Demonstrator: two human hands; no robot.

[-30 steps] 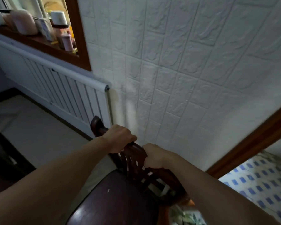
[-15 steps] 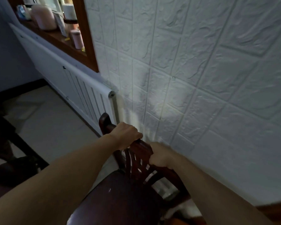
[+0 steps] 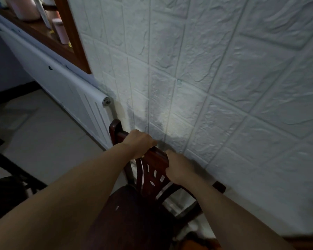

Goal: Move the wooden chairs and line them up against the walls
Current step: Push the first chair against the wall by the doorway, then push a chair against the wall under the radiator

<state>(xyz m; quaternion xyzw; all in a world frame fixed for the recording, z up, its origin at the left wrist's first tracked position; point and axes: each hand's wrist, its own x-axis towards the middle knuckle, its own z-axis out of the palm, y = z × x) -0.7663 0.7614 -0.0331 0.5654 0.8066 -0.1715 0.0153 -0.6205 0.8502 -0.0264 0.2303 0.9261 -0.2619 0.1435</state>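
A dark red-brown wooden chair (image 3: 134, 213) stands below me with its carved backrest turned to the white brick-patterned wall (image 3: 215, 78). The top rail sits very close to the wall. My left hand (image 3: 138, 144) is closed over the left part of the top rail. My right hand (image 3: 179, 166) grips the right part of the same rail. The chair's legs are hidden under the seat and my arms.
A white radiator cover (image 3: 67, 83) runs along the wall to the left, its end just beside the chair's left post. Above it a wooden-framed sill (image 3: 49, 40) holds pink jars. Dark furniture (image 3: 9, 170) stands at the left on pale floor (image 3: 43, 134).
The chair and both hands have moved closer to the wall and toward the radiator's end. The doorway at the right has slid out of view.
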